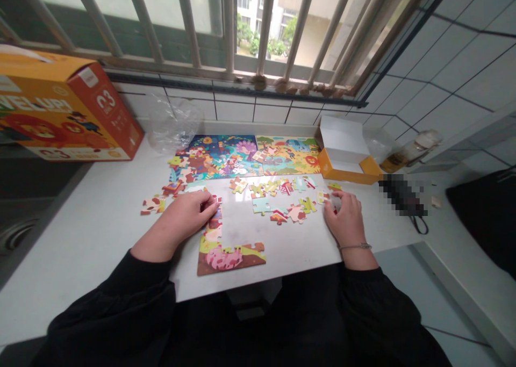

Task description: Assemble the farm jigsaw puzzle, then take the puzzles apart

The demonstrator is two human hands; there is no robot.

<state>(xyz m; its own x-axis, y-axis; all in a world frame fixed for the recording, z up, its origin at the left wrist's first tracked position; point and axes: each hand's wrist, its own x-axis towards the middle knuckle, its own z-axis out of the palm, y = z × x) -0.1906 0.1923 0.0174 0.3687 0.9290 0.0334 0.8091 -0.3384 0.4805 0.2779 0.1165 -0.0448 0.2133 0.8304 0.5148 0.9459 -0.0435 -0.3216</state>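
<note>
My left hand (189,214) is closed, its fingertips pinched on a small puzzle piece (218,199) at the upper end of a joined strip. This strip runs down to a corner of the jigsaw puzzle (226,259) with a pink spotted pig, near the counter's front edge. On the right, my right hand (347,216) rests with thumb and fingers curled together; a bit of red shows between them, too small to make out. Beside its fingertips lies a loose yellow-green piece (322,197). Several more loose puzzle pieces (296,213) are spread between the hands.
Behind the pieces lie a dark blue puzzle picture (237,146) and a yellow one (296,146), with pieces on top. An open orange-and-white box (346,171) stands right of them. Clear plastic wrap (173,122) and a large orange box (68,109) are at the left.
</note>
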